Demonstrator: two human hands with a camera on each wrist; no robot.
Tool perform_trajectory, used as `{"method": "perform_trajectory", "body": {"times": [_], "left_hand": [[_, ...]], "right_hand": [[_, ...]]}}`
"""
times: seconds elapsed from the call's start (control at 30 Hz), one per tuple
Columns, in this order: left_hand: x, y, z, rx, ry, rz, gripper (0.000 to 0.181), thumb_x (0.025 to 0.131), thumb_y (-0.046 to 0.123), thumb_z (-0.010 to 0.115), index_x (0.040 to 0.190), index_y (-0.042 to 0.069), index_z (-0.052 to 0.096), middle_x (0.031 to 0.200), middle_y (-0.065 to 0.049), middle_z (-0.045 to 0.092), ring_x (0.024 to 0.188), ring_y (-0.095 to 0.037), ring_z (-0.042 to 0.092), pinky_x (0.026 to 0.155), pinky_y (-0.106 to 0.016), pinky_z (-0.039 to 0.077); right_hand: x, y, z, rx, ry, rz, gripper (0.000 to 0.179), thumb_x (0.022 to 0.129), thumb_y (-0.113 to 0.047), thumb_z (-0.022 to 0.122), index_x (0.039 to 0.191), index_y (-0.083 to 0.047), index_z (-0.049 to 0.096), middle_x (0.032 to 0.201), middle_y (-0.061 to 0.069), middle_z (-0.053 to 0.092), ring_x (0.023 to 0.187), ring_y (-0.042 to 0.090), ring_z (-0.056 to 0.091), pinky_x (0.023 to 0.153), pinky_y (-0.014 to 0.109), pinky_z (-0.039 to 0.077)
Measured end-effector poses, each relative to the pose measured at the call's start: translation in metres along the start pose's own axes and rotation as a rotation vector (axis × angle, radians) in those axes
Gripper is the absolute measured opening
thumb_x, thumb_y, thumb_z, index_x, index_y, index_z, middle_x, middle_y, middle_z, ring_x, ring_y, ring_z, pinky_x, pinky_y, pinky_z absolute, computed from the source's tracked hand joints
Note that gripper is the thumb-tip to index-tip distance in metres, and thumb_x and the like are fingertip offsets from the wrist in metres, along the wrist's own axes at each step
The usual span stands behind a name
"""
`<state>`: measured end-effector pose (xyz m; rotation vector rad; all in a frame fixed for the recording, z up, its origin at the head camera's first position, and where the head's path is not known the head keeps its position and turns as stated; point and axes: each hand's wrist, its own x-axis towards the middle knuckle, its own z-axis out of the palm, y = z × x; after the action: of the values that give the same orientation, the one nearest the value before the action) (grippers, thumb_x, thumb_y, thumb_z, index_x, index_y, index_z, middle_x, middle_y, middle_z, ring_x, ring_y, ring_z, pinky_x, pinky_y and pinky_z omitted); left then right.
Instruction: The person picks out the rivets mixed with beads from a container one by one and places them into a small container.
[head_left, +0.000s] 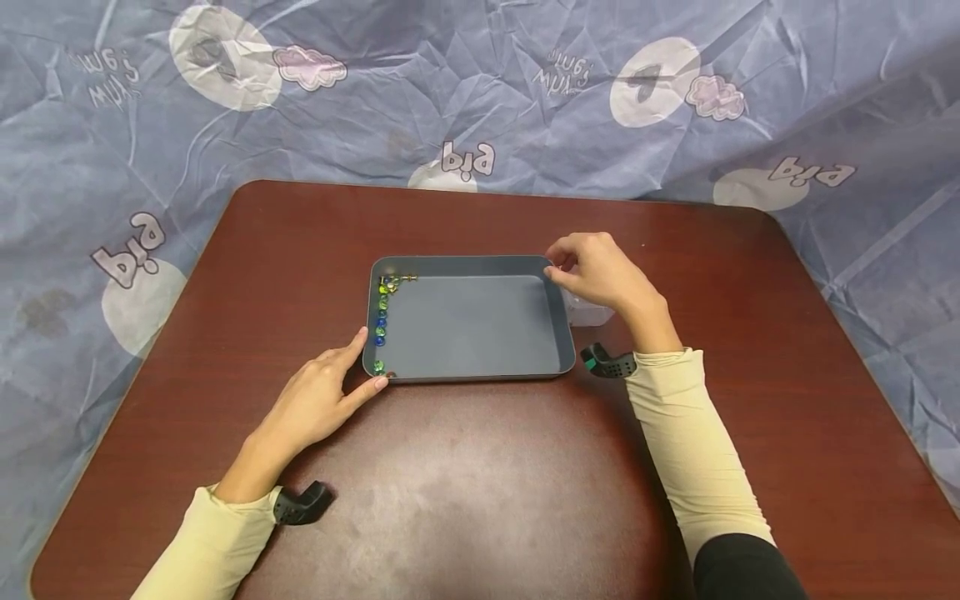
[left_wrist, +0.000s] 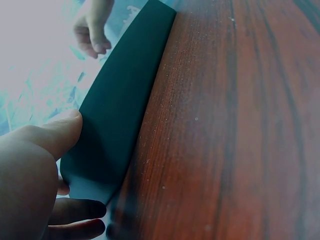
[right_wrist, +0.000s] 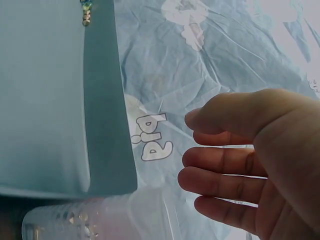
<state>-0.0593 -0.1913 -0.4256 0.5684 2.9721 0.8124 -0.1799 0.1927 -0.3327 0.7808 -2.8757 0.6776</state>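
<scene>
A shallow grey rectangular tray [head_left: 480,325] lies on the table. Along its left wall runs a row of green and blue glass marbles [head_left: 381,321]. Small gold-coloured pieces [head_left: 392,283] cluster at its far left corner. My left hand [head_left: 318,396] holds the near left corner, thumb at the near rim and fingers at the left side. Beyond the far right corner, my right hand [head_left: 603,271] hovers with loosely bent fingers and nothing between them. Partly hidden below it stands a clear plastic container [right_wrist: 107,217], with small shiny gold bits inside.
The brown wooden table [head_left: 480,483] has rounded far corners. Behind it hangs a creased blue-grey printed cloth [head_left: 375,100]. The container stands close against the tray's right side.
</scene>
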Motion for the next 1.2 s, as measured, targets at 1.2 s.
{"method": "perform_trajectory", "body": {"times": [1.2], "left_hand": [[-0.001,-0.002,0.003,0.009,0.037,0.031,0.075,0.097,0.040,0.064,0.152,-0.002,0.034,0.133,-0.030,0.056,0.122,-0.043,0.054,0.099,-0.056,0.043]], "right_hand": [[0.033,-0.025,0.031,0.059,-0.055,-0.026,0.022,0.091,-0.013,0.070,0.105,0.004,0.072,0.090,0.013,0.070,0.084,0.026,0.065,0.077,0.041,0.052]]}}
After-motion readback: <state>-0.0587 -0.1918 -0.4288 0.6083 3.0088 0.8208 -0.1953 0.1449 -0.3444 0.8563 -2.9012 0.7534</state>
